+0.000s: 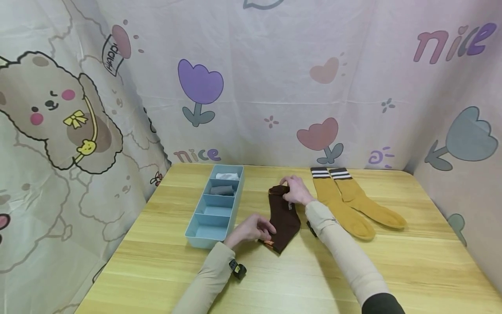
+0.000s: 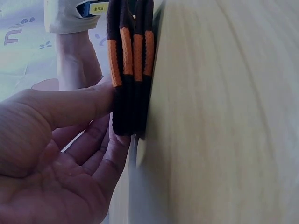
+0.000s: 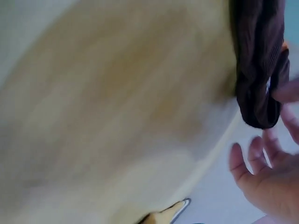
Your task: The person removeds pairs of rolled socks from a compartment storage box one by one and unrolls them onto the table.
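A pair of dark brown socks (image 1: 284, 220) lies stacked flat on the table, with orange bands near the toes; their layered edges show in the left wrist view. At the toe end is my left hand (image 1: 252, 229), its straight thumb (image 2: 88, 100) against the upper face and a fingertip touching the end. My right hand (image 1: 298, 190) pinches the cuff end between thumb and index finger, while the other fingers (image 3: 254, 158) spread loosely beside it. In the right wrist view the brown cuff (image 3: 259, 102) bends over in a loop.
A light blue box (image 1: 209, 242) with several compartments stands left of the socks. White folded fabric (image 1: 227, 176) fills its far compartment, and a grey roll (image 1: 222, 190) the one before it. Yellow socks (image 1: 341, 209) with striped cuffs lie right, partly behind my right forearm. Printed curtains surround the wooden table (image 1: 274, 288).
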`<action>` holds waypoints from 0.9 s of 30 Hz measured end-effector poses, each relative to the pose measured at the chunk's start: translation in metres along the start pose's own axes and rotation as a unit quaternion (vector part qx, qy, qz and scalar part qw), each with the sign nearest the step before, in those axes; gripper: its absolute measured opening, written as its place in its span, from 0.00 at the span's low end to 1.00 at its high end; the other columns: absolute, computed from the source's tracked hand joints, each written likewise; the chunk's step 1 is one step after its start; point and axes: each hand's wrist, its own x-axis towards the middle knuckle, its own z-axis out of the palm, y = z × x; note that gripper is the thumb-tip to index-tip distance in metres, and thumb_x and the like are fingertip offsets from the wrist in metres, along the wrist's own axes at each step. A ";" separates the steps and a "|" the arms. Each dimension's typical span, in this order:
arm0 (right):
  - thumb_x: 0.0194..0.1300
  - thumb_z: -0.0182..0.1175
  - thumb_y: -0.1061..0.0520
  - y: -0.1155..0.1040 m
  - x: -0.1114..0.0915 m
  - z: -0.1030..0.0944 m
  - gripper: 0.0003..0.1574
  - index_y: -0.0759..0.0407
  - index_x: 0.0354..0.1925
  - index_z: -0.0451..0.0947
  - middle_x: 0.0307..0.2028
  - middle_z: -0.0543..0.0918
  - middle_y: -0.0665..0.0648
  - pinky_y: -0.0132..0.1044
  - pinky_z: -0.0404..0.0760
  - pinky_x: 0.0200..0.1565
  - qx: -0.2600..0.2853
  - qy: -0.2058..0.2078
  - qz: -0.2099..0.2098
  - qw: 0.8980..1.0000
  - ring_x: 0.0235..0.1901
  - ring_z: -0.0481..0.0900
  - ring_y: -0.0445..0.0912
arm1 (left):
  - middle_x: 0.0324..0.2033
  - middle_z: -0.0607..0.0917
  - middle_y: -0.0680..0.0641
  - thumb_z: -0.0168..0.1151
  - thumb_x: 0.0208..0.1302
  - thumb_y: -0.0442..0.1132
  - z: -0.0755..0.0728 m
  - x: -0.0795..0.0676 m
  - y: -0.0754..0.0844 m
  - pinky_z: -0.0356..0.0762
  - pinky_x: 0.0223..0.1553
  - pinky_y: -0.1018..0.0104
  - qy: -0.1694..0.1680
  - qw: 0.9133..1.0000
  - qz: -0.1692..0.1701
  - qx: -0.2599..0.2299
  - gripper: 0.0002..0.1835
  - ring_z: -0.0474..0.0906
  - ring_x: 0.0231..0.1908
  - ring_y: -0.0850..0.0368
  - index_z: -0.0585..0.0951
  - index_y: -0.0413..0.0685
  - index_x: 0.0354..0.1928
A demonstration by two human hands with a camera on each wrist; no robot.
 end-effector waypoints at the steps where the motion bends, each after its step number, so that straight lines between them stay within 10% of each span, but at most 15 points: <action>1: 0.53 0.65 0.64 0.000 0.000 -0.001 0.28 0.60 0.55 0.77 0.52 0.76 0.69 0.57 0.73 0.57 0.000 -0.008 -0.002 1.000 0.55 0.71 0.64 | 0.29 0.88 0.39 0.69 0.56 0.23 0.000 0.000 0.000 0.71 0.26 0.75 0.000 1.000 -0.002 -0.002 0.10 0.76 0.25 0.66 0.87 0.34 0.41; 19: 0.61 0.63 0.60 0.007 0.003 -0.007 0.18 0.61 0.50 0.82 0.36 0.80 0.63 0.42 0.73 0.37 0.023 0.009 0.048 0.999 0.35 0.76 0.53 | 0.29 0.88 0.37 0.69 0.55 0.22 0.002 -0.001 0.001 0.70 0.26 0.75 -0.004 1.000 0.008 -0.008 0.10 0.76 0.25 0.66 0.87 0.32 0.41; 27: 0.54 0.62 0.69 -0.009 0.001 -0.016 0.25 0.66 0.53 0.79 0.33 0.81 0.63 0.38 0.74 0.36 0.092 -0.011 -0.090 0.992 0.31 0.75 0.48 | 0.29 0.88 0.36 0.68 0.56 0.22 0.000 0.000 -0.001 0.69 0.25 0.75 -0.011 1.000 0.009 -0.002 0.10 0.75 0.24 0.67 0.87 0.32 0.41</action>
